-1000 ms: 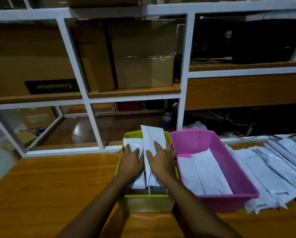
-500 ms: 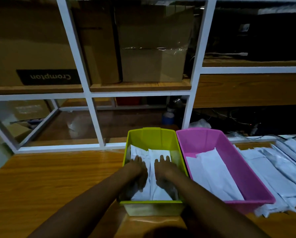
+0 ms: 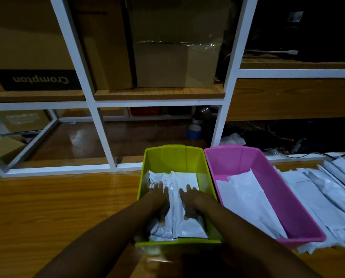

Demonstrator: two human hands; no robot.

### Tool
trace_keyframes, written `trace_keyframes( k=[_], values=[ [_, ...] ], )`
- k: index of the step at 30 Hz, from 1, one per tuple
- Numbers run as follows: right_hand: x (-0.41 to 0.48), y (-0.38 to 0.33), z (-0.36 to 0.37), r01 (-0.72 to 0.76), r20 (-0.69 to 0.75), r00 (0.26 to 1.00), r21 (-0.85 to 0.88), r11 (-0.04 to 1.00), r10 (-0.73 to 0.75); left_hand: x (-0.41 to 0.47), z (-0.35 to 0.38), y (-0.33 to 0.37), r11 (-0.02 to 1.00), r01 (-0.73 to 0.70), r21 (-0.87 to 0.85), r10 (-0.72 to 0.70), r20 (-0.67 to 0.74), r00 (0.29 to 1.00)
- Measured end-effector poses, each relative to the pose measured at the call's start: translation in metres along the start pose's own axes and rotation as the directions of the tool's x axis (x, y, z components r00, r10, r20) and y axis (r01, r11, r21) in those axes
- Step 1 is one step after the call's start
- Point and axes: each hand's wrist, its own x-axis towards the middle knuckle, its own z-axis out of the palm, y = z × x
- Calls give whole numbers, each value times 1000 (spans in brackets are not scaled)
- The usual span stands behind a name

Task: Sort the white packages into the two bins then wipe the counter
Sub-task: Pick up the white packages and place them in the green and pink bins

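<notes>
white packages, flat, lengthwise in green bin

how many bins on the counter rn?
2. The green bin sits in the middle with both hands pressing packages inside it; the pink bin touches its right side. None appear hidden.

White packages flat in green bin, pink bin alongside

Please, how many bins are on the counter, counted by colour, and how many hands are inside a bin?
Green bin: 1
Pink bin: 1
Hands inside the green bin, pressing flat on the white packages: 2, left hand and right hand
Total: 2 bins, 2 hands
</notes>
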Motion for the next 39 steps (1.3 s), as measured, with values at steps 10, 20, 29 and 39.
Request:
trace_keyframes(
  k=[10,20,29,39],
  values=[
    [-23,-4,-11,39,-207,978,88,995,-21,-27,-38,-2,996,-84,-26,83,-42,996],
    [-145,18,-18,260,-759,642,350,900,110,-125,-75,39,966,-221,-133,91,-628,773],
    [-297,57,67,424,-896,299,432,796,328,-227,-20,173,822,-506,-261,26,-871,491],
    [-399,128,181,354,-849,299,523,775,436,-277,40,291,763,-588,-269,95,-853,514]
  ],
)
